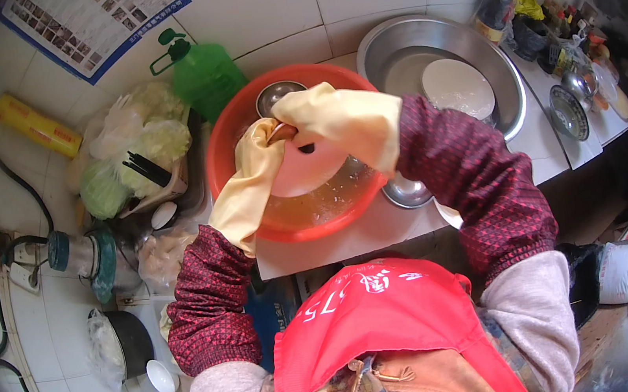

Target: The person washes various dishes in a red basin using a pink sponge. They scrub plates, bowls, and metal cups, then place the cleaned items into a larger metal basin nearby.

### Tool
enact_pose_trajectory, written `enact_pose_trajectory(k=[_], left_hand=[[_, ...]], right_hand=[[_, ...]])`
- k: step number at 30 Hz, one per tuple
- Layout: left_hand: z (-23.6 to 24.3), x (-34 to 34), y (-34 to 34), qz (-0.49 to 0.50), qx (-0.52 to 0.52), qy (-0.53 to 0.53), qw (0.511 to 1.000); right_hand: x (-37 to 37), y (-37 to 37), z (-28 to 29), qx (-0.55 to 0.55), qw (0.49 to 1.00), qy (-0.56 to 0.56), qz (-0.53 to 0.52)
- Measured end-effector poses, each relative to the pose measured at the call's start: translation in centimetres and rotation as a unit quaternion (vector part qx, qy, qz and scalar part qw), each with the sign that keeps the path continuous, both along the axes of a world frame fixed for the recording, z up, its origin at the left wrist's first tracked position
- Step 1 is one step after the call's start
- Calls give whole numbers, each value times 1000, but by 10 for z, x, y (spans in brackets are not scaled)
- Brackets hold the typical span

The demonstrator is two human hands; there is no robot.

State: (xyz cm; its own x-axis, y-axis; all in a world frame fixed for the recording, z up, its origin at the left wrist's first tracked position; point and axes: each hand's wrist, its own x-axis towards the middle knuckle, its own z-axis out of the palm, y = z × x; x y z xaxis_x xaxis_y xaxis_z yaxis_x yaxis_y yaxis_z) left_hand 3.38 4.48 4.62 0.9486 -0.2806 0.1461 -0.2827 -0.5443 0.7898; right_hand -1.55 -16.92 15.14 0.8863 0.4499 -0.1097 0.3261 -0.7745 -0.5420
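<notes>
Our left hand (260, 144) pinches a small brown thing (284, 132) above the red tub (223, 160). It sits at those fingertips, just beside our bent right hand (312, 112); we can't tell if that one pinches it too.

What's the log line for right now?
left hand, right hand: gloved, over orange basin | brown item: between hands, kind unclear | metal basin: at right

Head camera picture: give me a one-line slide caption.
A left hand and right hand in yellow gloves, close together over an orange basin, with a metal basin alongside.
</notes>
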Motion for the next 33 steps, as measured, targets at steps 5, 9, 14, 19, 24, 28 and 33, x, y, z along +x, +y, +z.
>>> enact_pose_trajectory(k=[5,9,14,19,24,28,33], left_hand=[[-24,17,2,-3,-163,151,975],[-44,18,11,67,-342,137,927],[-35,17,-1,214,-436,167,858],[-30,-15,-62,361,-476,158,786],[1,-9,-8,168,-392,208,880],[33,28,18,-144,-195,195,950],[23,33,4,-52,-78,82,992]], right_hand=[[-11,-28,-17,224,958,-125,126],[26,-33,-52,386,899,202,-49],[5,0,-149,677,692,117,-222],[-11,43,-174,665,641,14,-382],[1,-9,-98,560,755,101,-326],[10,-23,-45,291,948,20,-127],[16,-11,-25,257,957,30,-128]])
